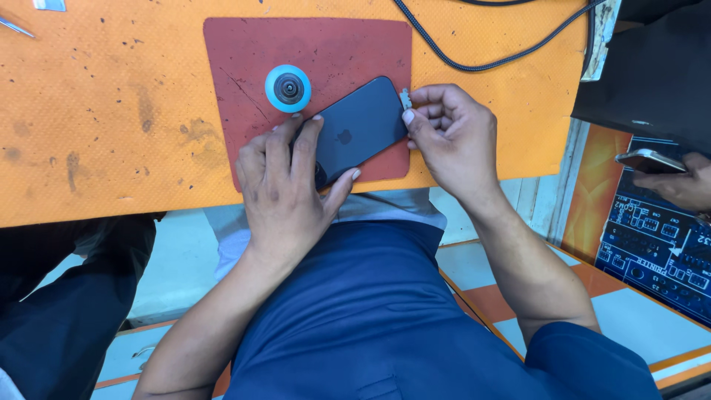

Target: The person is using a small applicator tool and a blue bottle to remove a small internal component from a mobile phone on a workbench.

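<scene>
- Left hand (pixel 285 189): laid flat, fingers spread over the lower-left end of a dark phone (pixel 358 127), thumb hooked along its near edge; it pins the phone down rather than gripping it.
- Right hand (pixel 450 132): fingers curled, thumb and forefinger pinched on a small pale part (pixel 405 98) at the phone's upper-right end.
- Dark phone: back side up, lying at a slant on the red mat (pixel 244 52), its upper-right corner reaching the mat's right edge.
- Round blue suction cup (pixel 288 88): dark centre, stands on the mat just beside the phone's upper-left side and just above the left fingertips.
- Red mat: rectangular, scratched, lying on the orange desk (pixel 104 111).
- Orange desk: stained and speckled; a black braided cable (pixel 481 65) loops across its upper right.
- Metal tool tip (pixel 15 27): at the desk's far left edge, mostly out of view.
- Another person's hand (pixel 685 184): far right, well apart from the desk, holding a second phone (pixel 649 161) over a blue printed mat (pixel 655 237).
</scene>
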